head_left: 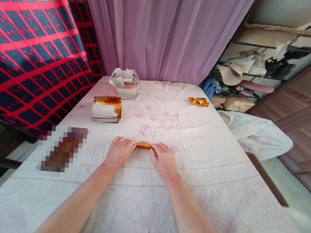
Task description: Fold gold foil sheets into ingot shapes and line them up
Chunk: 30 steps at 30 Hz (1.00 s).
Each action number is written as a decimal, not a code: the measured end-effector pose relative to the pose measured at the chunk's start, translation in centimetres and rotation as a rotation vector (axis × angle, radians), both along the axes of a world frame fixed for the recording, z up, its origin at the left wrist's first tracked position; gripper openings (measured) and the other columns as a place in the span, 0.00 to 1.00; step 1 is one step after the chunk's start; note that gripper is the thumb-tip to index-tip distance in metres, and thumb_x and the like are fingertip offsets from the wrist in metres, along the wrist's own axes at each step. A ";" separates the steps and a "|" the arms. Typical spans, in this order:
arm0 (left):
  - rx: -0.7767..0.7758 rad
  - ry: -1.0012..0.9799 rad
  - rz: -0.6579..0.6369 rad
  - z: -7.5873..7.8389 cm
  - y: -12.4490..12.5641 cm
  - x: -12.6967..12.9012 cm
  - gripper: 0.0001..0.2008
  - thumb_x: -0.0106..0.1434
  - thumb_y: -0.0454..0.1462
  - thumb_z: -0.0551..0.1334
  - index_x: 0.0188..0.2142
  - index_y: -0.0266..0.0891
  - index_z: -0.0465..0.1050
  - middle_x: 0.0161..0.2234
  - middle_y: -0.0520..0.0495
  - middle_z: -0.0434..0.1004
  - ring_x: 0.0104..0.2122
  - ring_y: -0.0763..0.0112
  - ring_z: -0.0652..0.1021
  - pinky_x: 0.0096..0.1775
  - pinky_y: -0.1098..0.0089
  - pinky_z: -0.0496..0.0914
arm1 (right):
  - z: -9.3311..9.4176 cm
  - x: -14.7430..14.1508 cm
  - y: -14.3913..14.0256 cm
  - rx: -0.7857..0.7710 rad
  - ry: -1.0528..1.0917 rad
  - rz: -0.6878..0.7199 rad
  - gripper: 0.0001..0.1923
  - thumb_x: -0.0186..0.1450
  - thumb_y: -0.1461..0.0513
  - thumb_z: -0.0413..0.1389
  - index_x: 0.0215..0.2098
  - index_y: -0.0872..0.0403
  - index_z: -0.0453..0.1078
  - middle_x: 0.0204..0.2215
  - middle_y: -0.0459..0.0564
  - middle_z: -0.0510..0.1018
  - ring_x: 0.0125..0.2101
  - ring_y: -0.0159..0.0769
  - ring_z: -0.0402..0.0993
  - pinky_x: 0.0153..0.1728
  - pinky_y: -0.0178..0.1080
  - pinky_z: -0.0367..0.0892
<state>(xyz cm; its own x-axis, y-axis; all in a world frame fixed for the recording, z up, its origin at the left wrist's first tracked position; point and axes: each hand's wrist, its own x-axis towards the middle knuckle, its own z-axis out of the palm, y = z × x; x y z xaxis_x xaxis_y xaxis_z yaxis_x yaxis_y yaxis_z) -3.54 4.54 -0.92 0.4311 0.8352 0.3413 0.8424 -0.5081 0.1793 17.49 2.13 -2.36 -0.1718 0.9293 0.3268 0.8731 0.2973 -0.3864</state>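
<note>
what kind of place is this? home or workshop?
Most likely a room in a home, used as a makeshift craft spot. The table wears a floral cloth, a pink curtain hangs behind it, and a rack of hats and clothes stands at the right.

A sunlit room, seen across a table (221,164) covered by a pale floral cloth.

A sheer lilac curtain (162,31) is hung behind the table's far end, and a red and dark blue patterned fabric (28,56) is draped along the left side, lit brightly at its top. To the right, cluttered shelves (256,70) holding hats and folded cloth are seen against a pale wall, beside wooden panelling (307,107) and a light floor (299,203).
</note>
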 end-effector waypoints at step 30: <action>-0.371 -0.365 0.395 2.6 3.6 9.4 0.09 0.65 0.41 0.59 0.36 0.45 0.78 0.31 0.52 0.83 0.32 0.67 0.81 0.33 0.70 0.67 | 0.5 5.9 4.9 -0.003 0.276 -0.278 0.10 0.63 0.61 0.54 0.30 0.50 0.78 0.27 0.46 0.82 0.25 0.32 0.74 0.28 0.33 0.64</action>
